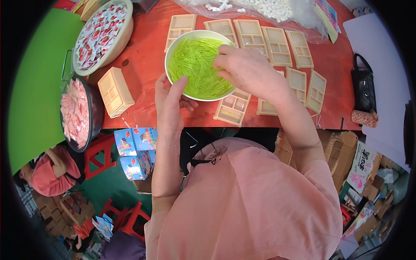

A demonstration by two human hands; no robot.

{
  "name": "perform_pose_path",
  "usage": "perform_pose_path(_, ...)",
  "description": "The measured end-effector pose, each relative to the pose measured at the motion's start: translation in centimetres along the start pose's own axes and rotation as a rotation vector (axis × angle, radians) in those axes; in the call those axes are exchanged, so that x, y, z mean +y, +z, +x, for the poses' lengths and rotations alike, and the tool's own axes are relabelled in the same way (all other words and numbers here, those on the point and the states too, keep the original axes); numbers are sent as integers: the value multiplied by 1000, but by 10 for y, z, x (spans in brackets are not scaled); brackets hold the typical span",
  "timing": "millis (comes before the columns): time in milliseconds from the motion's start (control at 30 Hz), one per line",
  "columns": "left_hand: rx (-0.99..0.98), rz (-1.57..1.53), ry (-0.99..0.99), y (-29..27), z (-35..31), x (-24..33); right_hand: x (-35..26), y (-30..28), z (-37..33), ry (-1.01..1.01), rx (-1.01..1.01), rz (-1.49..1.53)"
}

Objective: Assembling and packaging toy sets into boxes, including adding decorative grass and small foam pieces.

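Observation:
A white bowl full of thin, translucent yellow-green plastic sticks is held above the table's near half. My left hand grips its lower-left rim, thumb over the edge and fingers beneath. At the bowl's right side my right hand has its fingers curled together among the sticks; the fingertips are partly hidden. Just below the bowl, partly covered by it, lies a beige compartment tray with a few green sticks in its near compartment. More beige trays lie in rows behind and to the right, some hidden by my right arm.
A stack of beige trays stands at the left on the red table. Beyond it are a tub of small printed packets and a dark tub of pink packets. White pieces lie on plastic at the back. A black bag sits right.

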State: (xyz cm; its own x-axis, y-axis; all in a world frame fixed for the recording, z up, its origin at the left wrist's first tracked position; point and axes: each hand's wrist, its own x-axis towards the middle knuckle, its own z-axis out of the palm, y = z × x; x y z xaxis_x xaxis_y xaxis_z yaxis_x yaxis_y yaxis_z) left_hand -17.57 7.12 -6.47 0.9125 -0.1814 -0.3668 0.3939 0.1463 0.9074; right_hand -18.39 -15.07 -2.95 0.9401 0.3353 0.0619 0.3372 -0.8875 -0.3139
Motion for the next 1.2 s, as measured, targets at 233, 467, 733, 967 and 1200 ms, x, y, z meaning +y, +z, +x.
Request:
perform_pose_path(233,-79,-10,-32,20,8,-1,27,-18,-29,-58,227,217)
perform_pose_path(467,-54,28,2,15,7,3,119,0,-49,259,255,124)
perform_pose_path(733,-88,33,-3,27,10,-2,96,5,-49,245,296,39)
perform_pose_path(967,-162,61,-60,63,11,-10,40,-20,-55,115,23,66)
perform_pose_path(1200,-188,101,-73,80,13,-10,62,-28,-79,97,218,152)
